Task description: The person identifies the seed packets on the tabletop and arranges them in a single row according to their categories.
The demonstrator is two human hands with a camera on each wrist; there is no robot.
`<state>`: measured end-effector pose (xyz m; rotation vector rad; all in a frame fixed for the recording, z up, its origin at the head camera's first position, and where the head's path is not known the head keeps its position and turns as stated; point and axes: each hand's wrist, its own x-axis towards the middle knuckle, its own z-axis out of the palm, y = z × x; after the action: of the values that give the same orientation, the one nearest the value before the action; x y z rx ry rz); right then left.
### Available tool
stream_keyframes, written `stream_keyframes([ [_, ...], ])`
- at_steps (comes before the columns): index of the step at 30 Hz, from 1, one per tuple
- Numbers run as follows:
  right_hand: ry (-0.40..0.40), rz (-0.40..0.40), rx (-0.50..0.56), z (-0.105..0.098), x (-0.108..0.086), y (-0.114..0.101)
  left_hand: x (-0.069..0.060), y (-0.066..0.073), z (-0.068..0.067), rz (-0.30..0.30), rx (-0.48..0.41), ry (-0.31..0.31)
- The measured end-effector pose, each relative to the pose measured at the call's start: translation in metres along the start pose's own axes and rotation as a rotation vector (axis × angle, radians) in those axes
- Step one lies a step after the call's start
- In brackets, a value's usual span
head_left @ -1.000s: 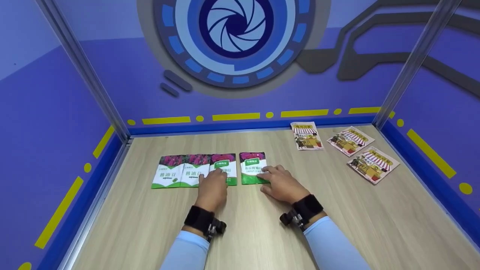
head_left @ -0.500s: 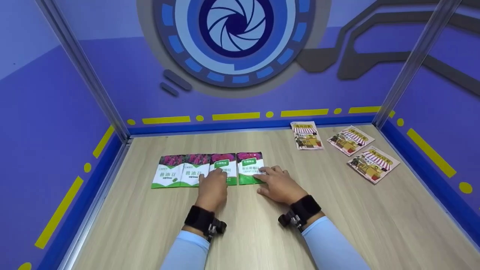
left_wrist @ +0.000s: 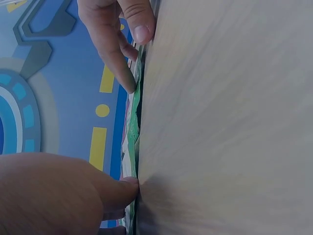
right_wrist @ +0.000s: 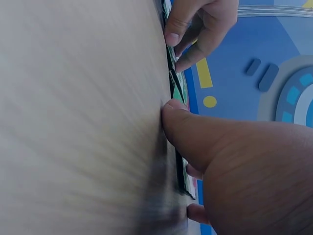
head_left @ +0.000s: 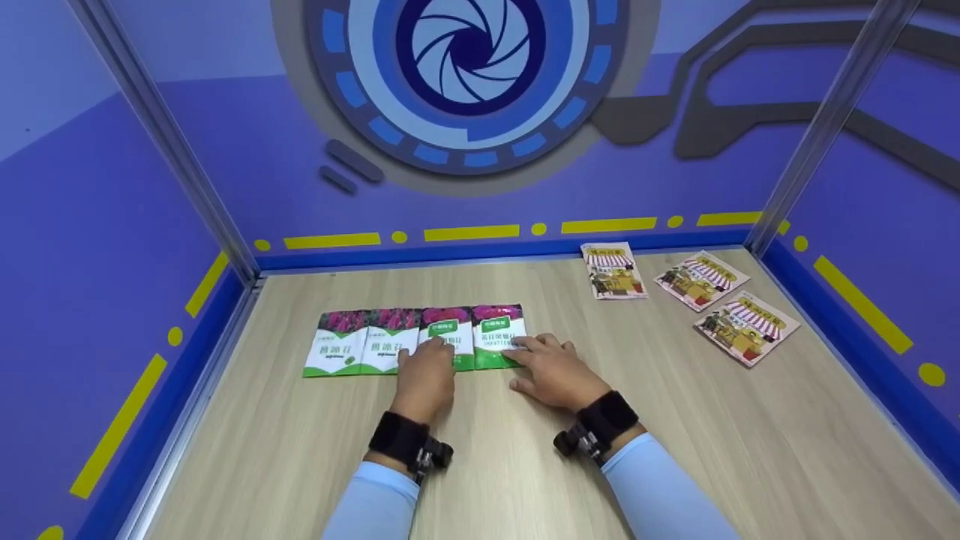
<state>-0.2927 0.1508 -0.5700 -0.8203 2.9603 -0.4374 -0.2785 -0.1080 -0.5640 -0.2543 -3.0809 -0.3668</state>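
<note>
Flower packets (head_left: 397, 336) | green Chinese lettering (head_left: 335, 350) — fine print blurred | hands (head_left: 425, 381) — unclenched, touching two

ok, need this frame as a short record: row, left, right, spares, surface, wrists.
row: four flower packets, flat, side by side
left: left hand rests over the second packet and third packet from the left
right: right hand touches the rightmost packet
spares: three pink packets, striped-awning print, back right, untouched
surface: wood-grain table
wrists: black bands, one each
</note>
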Motion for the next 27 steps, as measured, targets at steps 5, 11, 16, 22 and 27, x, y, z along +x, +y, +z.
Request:
stream_keyframes([
  [5,-0.016,0.010,0.022,-0.003,0.001,0.001,-0.002,-0.001,-0.003,0.001,-0.022,0.002],
  [11,-0.029,0.030,0.071,-0.007,0.002,0.004,-0.006,-0.002,-0.007,0.001,-0.033,-0.023],
  [16,-0.029,0.052,0.103,-0.012,0.002,0.011,-0.007,-0.003,-0.007,0.011,-0.034,-0.023],
  [22,0.025,0.145,0.091,-0.016,0.001,0.035,-0.006,-0.004,-0.006,0.009,-0.038,-0.013],
  [27,0.080,0.277,0.044,-0.018,-0.003,0.064,-0.006,-0.004,-0.004,0.010,-0.038,-0.020],
])
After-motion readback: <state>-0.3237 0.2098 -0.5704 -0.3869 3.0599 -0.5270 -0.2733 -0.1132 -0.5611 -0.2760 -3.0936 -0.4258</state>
